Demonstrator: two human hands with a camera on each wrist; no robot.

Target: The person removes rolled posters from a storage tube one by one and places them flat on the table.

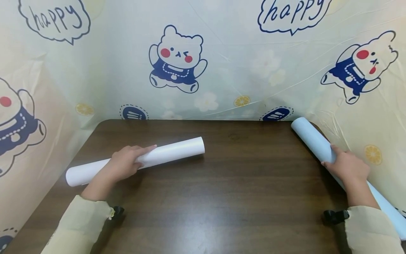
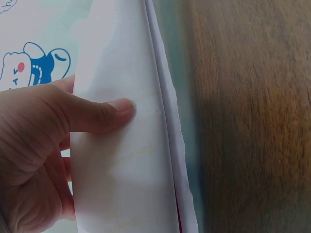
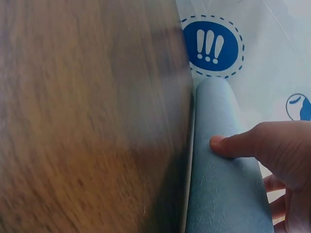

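My left hand (image 1: 122, 164) grips a rolled white sheet (image 1: 177, 151) around its middle, the roll lying slanted over the left half of the table. In the left wrist view the thumb (image 2: 109, 114) presses the near face of the roll, fingers behind it, and a loose long edge shows along its right side. At the table's right side my right hand (image 1: 350, 167) holds a light blue roll (image 1: 314, 139). Seen from the right wrist, the thumb lies on top of the blue roll (image 3: 218, 194) and the other fingers go round its outer side.
The brown wooden table (image 1: 228, 197) reaches back to a pale sheet (image 1: 228, 67) printed with bears, hung along the back and both sides. The blue roll runs along the table's right edge, its far end near the back right corner. Dark bands (image 1: 336, 216) sit at the sleeve cuffs.
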